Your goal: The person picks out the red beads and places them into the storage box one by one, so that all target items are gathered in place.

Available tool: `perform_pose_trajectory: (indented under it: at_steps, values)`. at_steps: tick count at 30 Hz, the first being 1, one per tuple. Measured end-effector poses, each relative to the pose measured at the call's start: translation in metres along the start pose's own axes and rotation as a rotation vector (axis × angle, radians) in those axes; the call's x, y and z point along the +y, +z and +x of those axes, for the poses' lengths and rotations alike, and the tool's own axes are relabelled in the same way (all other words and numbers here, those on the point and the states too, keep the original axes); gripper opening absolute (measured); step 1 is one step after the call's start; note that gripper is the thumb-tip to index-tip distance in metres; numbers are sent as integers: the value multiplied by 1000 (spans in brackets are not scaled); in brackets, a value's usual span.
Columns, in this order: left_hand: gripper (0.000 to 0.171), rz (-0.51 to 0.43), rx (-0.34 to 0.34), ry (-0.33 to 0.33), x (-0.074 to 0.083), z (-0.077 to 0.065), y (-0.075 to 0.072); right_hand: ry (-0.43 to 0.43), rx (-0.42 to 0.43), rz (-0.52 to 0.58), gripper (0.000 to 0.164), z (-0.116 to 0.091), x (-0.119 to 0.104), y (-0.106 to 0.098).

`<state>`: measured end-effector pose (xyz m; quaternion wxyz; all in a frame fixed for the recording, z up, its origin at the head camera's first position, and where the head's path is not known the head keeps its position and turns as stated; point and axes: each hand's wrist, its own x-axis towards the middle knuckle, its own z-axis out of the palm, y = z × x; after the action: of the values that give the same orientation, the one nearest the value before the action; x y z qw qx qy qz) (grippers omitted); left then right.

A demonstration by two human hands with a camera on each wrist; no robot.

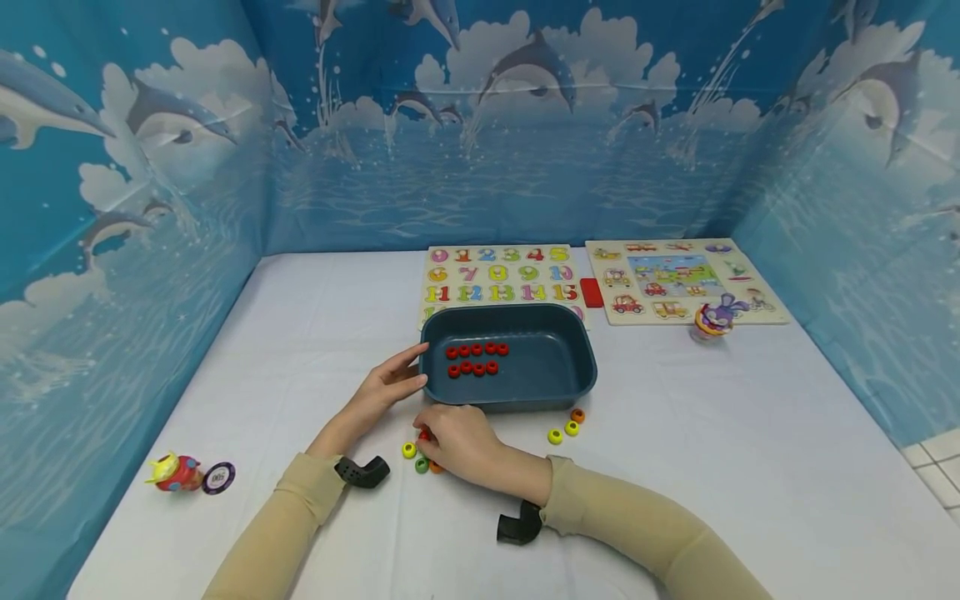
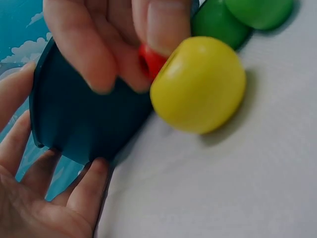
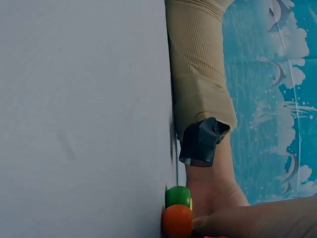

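Note:
A dark blue tray (image 1: pixel 551 358) stands mid-table with two rows of red beads (image 1: pixel 477 350) inside. My left hand (image 1: pixel 382 383) rests its spread fingertips against the tray's left end. In front of the tray, my right hand (image 1: pixel 457 437) pinches a red bead (image 2: pixel 151 62) between thumb and fingers, low over the table. Right by those fingers lie a yellow bead (image 1: pixel 408 450), a green bead (image 1: pixel 422 465) and an orange bead (image 3: pixel 177 221). The right hand partly covers this group in the head view.
Two yellow beads (image 1: pixel 555 436) and an orange bead (image 1: pixel 577 415) lie off the tray's front right corner. Behind the tray are a number puzzle board (image 1: pixel 498 275) and a vehicle puzzle board (image 1: pixel 675 283). A rabbit figure (image 1: pixel 716 318) stands right; a red toy (image 1: pixel 178 473) and round chip (image 1: pixel 218 478) sit left.

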<state>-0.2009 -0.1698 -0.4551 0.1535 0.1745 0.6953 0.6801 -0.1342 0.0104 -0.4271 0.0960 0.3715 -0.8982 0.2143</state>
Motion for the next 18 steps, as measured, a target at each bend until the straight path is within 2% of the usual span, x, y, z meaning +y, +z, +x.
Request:
perform_pose_trajectory:
  at_steps: [3, 8, 10, 13, 18]
  values:
    - [57, 5, 2, -14, 4, -1, 1, -17, -21, 31, 16, -3, -2, -14]
    - [55, 35, 3, -33, 20, -6, 8, -48, -30, 222, 19, -8, 11, -53]
    - [55, 34, 5, -38, 23, -7, 9, -40, -16, 304, 19, -8, 22, -70]
    - [56, 26, 10, -44, 24, -7, 9, -14, 20, 362, 18, -5, 46, -91]
    - [58, 25, 17, -49, 26, -8, 10, 70, 44, 411, 18, 0, 91, -106]
